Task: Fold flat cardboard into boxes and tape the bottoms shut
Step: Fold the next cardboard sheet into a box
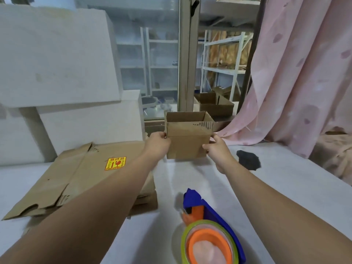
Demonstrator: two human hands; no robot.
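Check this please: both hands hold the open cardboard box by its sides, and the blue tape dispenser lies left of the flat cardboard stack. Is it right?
Not quite. In the head view the blue tape dispenser lies right of the flat cardboard stack, not left. The left hand and right hand do hold the open cardboard box by its sides.

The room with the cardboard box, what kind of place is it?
Probably a packing or storage room: flat cardboard lies stacked on the table, a tape dispenser sits nearby, and metal shelves stand at the back.
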